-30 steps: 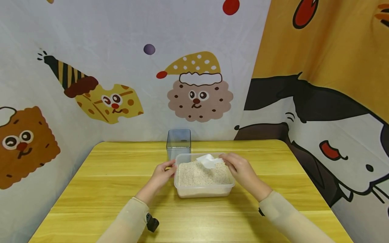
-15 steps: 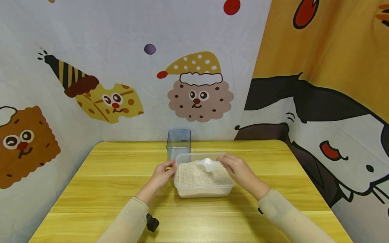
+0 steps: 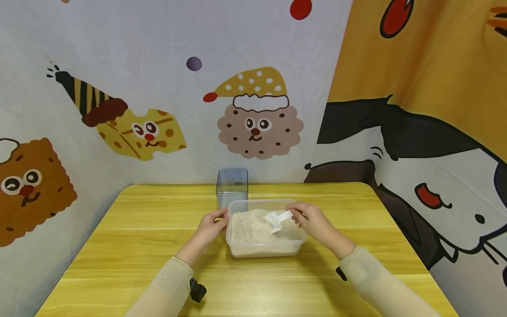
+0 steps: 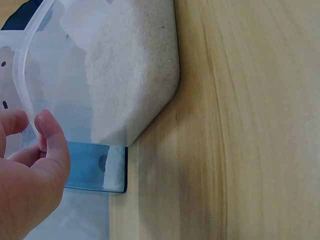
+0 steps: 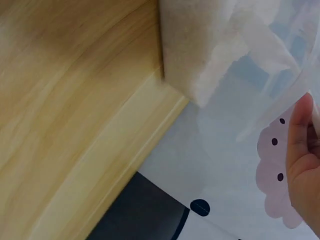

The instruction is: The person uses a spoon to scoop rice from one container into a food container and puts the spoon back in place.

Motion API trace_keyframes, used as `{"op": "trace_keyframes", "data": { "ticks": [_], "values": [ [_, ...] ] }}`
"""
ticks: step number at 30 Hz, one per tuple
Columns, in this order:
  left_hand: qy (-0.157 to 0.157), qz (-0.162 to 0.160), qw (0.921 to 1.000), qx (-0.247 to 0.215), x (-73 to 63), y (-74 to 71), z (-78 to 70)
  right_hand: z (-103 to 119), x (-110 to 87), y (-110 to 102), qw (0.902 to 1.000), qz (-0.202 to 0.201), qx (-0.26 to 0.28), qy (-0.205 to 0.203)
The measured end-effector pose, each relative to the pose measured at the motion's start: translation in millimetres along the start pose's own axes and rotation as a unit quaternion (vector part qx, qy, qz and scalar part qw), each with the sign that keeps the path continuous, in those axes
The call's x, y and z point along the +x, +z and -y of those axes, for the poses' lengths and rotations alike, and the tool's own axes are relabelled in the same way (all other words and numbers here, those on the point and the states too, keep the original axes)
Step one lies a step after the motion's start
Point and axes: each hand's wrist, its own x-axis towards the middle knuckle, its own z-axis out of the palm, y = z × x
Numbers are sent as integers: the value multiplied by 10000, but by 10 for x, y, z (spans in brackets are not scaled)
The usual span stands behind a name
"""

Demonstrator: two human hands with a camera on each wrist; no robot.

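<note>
A clear plastic tub [image 3: 265, 250] filled with rice [image 3: 249, 226] stands on the table in the head view. My left hand [image 3: 211, 226] pinches the tub's left rim between thumb and fingers, as the left wrist view shows with the hand [image 4: 37, 170] at the rim. Over the rice, my right hand [image 3: 314, 222] grips the handle of a white scoop [image 3: 276, 220], whose bowl is tilted, its edge close to the grains. In the right wrist view only part of the right hand [image 5: 305, 160] shows at the right edge, and the scoop is blurred behind the tub wall.
Right behind the tub's left corner stands a bluish see-through container [image 3: 233, 182] with a layer of pale grains low in it, seen in the left wrist view. The wooden table [image 3: 158, 237] ends at a cartoon-printed cloth [image 3: 158, 66] at the back and sides.
The scoop has tipped from level to tilted, its bowl turning down toward the rice at the tub's right middle. My right wrist has rotated; my left hand stays at the rim.
</note>
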Motion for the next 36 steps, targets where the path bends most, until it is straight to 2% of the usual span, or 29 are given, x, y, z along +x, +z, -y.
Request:
{"op": "trace_keyframes", "data": {
  "ticks": [5,13,21,36],
  "values": [
    [-20,-19,10000,11,-2,-4,-2,24,29,10,9957,-37,546,752],
    [-15,-13,10000,23,-9,-3,-12,71,100,55,9832,-221,1091,1449],
    [-63,-8,10000,-5,-11,-3,-20,76,138,123,9695,-206,1643,1809],
    [16,-15,10000,-39,9,-3,14,97,169,152,9549,-227,1970,2209]
  ]
}}
